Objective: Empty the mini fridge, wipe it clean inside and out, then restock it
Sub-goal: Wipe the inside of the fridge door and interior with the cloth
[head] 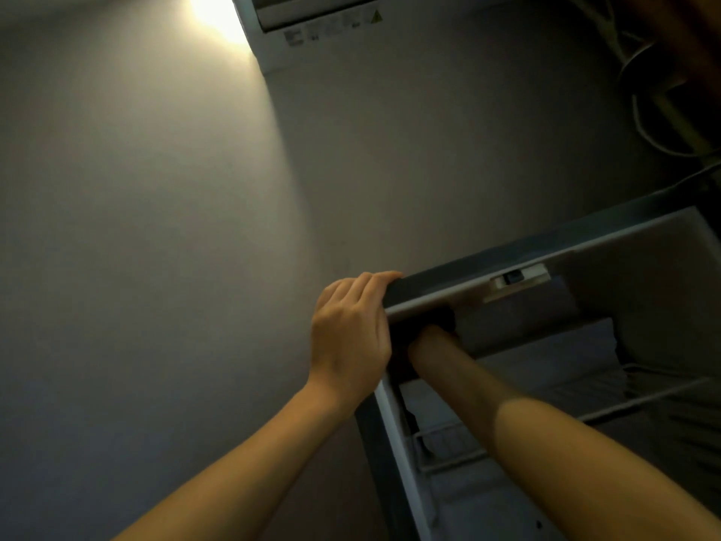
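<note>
Left hand (351, 337): grips the upper left corner of the mini fridge (546, 244), with the fingers curled over its dark top edge and the back of the hand toward the camera.
Right forearm (546, 435): reaches up from the lower right into the open cabinet, just beside the left hand.
Right hand: hidden behind the pale front lip of the fridge top, so I cannot tell whether it is open, closed or holding anything.
Dark patch (421, 326): sits at the end of the right wrist under the lip; it is too dim to tell whether it is a cloth or only shadow.
Fridge position: in the lower right of the view, seen at a tilt, its door side open toward the person and its left side against the wall (156, 228).
Fridge interior: pale walls, with a small white housing (519, 281) that has a dark slot fixed under the top.
Wire shelf (643, 388): crosses the cabinet to the right of the forearm.
Clear tray (437, 443): lies low near the left side wall, partly behind the forearm.
Wall: plain and grey, lit by a bright glare (214, 13) at the top.
White appliance (312, 33): mounted high on the wall beside the glare, with small labels on its face.
Cables (655, 123): loop in the upper right corner above the fridge.
</note>
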Tool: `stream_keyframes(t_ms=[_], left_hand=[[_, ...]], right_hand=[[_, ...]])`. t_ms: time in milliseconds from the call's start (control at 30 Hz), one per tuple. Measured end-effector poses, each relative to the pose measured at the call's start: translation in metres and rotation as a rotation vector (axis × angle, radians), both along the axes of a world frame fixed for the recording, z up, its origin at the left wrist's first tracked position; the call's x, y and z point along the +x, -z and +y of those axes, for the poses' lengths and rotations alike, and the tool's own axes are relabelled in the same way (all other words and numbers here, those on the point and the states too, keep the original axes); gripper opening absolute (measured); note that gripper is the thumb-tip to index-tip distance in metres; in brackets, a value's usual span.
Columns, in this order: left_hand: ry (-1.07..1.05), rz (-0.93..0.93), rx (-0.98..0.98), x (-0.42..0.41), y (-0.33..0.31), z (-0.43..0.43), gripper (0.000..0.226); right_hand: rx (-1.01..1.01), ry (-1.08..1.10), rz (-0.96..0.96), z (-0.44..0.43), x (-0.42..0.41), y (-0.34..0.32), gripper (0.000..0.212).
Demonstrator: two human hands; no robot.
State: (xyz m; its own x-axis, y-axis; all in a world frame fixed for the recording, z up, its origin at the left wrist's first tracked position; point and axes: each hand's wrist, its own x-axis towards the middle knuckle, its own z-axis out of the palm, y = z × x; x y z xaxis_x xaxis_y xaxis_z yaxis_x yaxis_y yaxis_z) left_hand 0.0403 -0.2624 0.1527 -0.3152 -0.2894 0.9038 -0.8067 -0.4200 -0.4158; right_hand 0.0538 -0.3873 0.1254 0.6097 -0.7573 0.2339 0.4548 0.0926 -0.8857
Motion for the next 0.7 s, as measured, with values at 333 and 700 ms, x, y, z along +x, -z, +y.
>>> stream_keyframes(t_ms=[333,700], left_hand=[[0.009,0.029,-0.044,-0.003,0.002,0.0,0.037],[0.056,0.031,-0.052,-0.002,0.005,0.0,0.039]], right_hand=[[0.548,-0.496,-0.386,0.026,-0.042,0.002,0.033],[0.24,-0.273,-0.224,0.002,0.018,0.01,0.016]])
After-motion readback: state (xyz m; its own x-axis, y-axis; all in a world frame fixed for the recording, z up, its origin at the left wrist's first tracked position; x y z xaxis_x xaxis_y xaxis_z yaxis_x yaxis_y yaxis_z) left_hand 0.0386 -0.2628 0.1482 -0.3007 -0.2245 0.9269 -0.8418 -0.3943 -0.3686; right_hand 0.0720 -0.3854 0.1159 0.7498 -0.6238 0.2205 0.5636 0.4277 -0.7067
